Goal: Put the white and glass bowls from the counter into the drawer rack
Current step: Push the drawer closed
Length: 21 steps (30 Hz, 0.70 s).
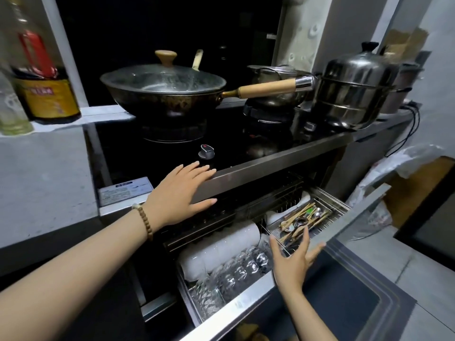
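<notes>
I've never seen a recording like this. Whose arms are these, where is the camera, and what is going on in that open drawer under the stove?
There is no machine here: a person wears a camera on the head, looking down at their own two bare hands. The left hand, with a bead bracelet on its wrist, rests flat on the front edge of the stove top. The right hand hovers open over the pulled-out drawer rack. Neither hand has a grip on anything. In the rack lie a row of white bowls, a row of glass bowls in front of them, and a cutlery tray. On the stove stand a lidded wok and a steel steamer pot.
</notes>
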{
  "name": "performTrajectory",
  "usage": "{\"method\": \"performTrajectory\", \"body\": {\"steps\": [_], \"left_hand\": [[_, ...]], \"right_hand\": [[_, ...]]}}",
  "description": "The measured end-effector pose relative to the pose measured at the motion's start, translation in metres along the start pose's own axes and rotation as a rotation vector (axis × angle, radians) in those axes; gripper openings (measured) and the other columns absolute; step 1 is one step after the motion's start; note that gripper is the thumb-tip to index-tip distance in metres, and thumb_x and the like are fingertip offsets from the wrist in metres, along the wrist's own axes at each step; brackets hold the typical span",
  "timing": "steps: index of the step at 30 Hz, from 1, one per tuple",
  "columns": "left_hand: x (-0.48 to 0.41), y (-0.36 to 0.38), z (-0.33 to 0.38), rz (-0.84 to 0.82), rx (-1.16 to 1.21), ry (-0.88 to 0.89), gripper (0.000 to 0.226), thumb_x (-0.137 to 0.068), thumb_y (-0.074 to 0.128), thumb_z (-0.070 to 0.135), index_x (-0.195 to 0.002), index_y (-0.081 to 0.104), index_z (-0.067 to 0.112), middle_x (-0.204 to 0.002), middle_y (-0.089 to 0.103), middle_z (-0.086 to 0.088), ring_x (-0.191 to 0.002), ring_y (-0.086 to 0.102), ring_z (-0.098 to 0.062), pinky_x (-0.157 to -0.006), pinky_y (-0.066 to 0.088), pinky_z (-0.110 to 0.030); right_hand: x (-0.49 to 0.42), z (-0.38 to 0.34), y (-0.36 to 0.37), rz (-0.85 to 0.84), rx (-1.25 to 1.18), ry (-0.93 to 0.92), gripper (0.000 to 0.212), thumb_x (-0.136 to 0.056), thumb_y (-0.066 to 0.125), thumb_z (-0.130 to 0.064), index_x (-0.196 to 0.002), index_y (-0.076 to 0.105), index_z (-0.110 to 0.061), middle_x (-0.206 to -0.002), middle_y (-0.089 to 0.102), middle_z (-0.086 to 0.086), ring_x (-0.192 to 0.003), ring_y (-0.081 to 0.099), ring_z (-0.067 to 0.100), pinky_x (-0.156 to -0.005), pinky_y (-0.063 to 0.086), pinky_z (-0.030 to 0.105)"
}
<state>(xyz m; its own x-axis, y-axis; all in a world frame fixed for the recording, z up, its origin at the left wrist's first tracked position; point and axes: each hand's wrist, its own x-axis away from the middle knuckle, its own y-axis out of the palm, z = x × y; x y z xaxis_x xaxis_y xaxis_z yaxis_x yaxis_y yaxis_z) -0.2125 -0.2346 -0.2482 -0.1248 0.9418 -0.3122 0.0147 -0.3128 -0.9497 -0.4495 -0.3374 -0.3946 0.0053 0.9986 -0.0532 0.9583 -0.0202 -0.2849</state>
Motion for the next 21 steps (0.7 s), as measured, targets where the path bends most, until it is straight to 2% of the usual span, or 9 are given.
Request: {"method": "performTrajectory", "body": {"steps": [3,7,13,17,21], "left_hand": [[0.0,0.002,0.0,0.006,-0.051,0.002,0.076,-0.084,0.029,0.07,-0.149,0.02,0.031,-0.156,0.024,0.008,-0.146,0.012,-0.012,-0.119,0.005,-0.034],[0.001,0.003,0.0,0.013,-0.075,0.011,0.077,-0.084,0.03,0.072,-0.149,0.019,0.032,-0.156,0.023,0.009,-0.146,0.012,-0.012,-0.119,0.005,-0.033],[0.001,0.003,0.0,0.018,-0.068,0.01,0.078,-0.083,0.032,0.073,-0.149,0.019,0.032,-0.157,0.022,0.008,-0.146,0.013,-0.012,-0.119,0.006,-0.032],[0.001,0.002,0.001,0.012,-0.072,0.006,0.08,-0.082,0.031,0.074,-0.149,0.017,0.032,-0.157,0.021,0.009,-0.146,0.013,-0.011,-0.118,0.005,-0.031],[0.001,0.001,0.001,0.017,-0.057,0.003,0.08,-0.082,0.032,0.075,-0.149,0.017,0.033,-0.157,0.02,0.01,-0.145,0.013,-0.01,-0.119,0.005,-0.031]], "right_hand": [[-0.005,-0.005,0.011,-0.04,-0.005,-0.029,0.084,-0.078,0.07,-0.044,-0.143,0.018,-0.049,-0.157,-0.025,-0.001,-0.145,-0.021,0.02,-0.114,0.017,0.047],[-0.014,-0.013,0.028,-0.103,0.013,-0.042,0.082,-0.077,0.068,-0.048,-0.143,0.019,-0.05,-0.156,-0.027,0.0,-0.142,-0.029,0.016,-0.115,0.013,0.047],[-0.03,-0.022,0.052,-0.242,0.031,-0.063,0.089,-0.074,0.07,-0.052,-0.141,0.012,-0.055,-0.154,-0.031,0.0,-0.139,-0.034,0.018,-0.115,0.011,0.046],[-0.042,-0.027,0.063,-0.356,0.042,-0.093,0.094,-0.074,0.07,-0.052,-0.142,0.005,-0.056,-0.153,-0.034,-0.002,-0.137,-0.038,0.019,-0.115,0.007,0.052],[-0.054,-0.035,0.073,-0.48,0.057,-0.098,0.099,-0.074,0.069,-0.055,-0.14,-0.004,-0.058,-0.153,-0.034,-0.002,-0.138,-0.037,0.021,-0.115,0.01,0.053]]}}
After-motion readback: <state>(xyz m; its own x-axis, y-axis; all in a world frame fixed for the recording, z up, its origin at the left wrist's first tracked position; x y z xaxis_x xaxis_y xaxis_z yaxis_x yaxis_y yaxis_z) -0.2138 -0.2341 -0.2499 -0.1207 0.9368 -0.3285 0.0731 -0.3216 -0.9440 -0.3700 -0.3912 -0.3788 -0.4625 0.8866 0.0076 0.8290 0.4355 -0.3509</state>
